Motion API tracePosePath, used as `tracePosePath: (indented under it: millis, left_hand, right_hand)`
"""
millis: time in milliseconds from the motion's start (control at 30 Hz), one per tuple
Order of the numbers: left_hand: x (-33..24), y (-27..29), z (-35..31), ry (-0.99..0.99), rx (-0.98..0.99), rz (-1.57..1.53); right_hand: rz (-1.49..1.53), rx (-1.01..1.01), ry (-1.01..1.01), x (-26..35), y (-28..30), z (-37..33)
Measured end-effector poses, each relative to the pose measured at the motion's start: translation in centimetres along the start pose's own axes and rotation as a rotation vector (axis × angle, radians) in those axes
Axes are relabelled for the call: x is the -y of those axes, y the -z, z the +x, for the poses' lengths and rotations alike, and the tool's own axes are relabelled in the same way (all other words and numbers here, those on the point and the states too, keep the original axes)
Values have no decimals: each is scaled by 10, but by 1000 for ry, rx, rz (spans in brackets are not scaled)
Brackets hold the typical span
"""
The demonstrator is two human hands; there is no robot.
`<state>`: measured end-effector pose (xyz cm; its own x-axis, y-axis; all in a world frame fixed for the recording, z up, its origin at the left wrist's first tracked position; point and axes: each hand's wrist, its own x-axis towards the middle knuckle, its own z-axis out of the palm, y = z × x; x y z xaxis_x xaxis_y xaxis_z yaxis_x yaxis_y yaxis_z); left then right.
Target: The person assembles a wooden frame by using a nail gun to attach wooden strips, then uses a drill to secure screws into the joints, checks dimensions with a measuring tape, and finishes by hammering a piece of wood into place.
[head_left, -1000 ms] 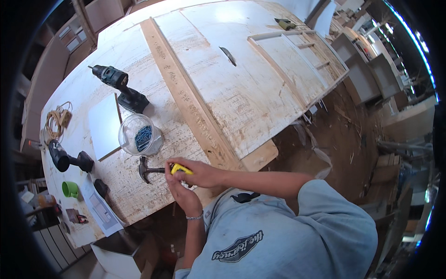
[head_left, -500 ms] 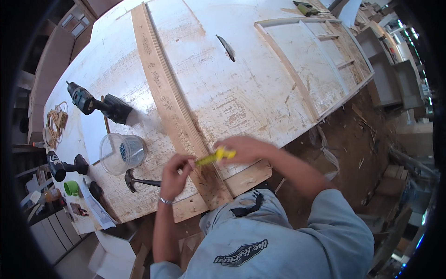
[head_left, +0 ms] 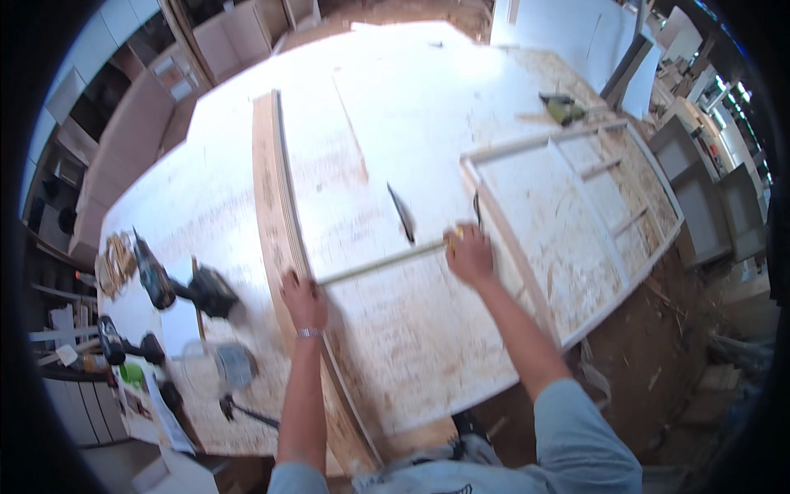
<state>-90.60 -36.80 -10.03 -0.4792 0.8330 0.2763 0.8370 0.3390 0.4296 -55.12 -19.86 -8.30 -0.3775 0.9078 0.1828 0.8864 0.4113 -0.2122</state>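
A tape measure is drawn out across the white worktable (head_left: 428, 329), its blade (head_left: 383, 263) running from one hand to the other. My left hand (head_left: 304, 303) is closed on the blade's end, at the right edge of a stack of long wooden boards (head_left: 270, 177). My right hand (head_left: 471, 257) is closed round the yellow case, mostly hidden by the fingers, close to the left rail of a wooden frame (head_left: 514, 243). A dark, slim pointed piece (head_left: 401, 212) lies just beyond the blade.
Left of the boards are a cordless drill (head_left: 155, 272), another power tool (head_left: 119, 342), a clear plastic tub (head_left: 234, 365), a hammer (head_left: 247, 412), a green cup (head_left: 131, 375) and a coiled cord (head_left: 117, 263). A green tool (head_left: 562, 109) lies beyond the frame.
Both hands have moved forward over the table, and the right has gone further right, drawing out a longer stretch of blade. The view has tilted toward the table's far side.
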Motion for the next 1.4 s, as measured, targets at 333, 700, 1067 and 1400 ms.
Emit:
tracePosePath:
  millis: [333, 700, 1067, 1400]
  left_hand:
    - [5, 25, -7, 14, -22, -74]
    - [52, 63, -1, -10, 13, 25]
    - [89, 56, 33, -11, 3, 179]
    - [94, 42, 33, 24, -44, 155]
  right_hand:
    - [68, -124, 73, 12, 9, 4]
    - [86, -118, 17, 11, 8, 8]
    - [122, -270, 92, 17, -34, 56]
    - [176, -309, 44, 34, -26, 47]
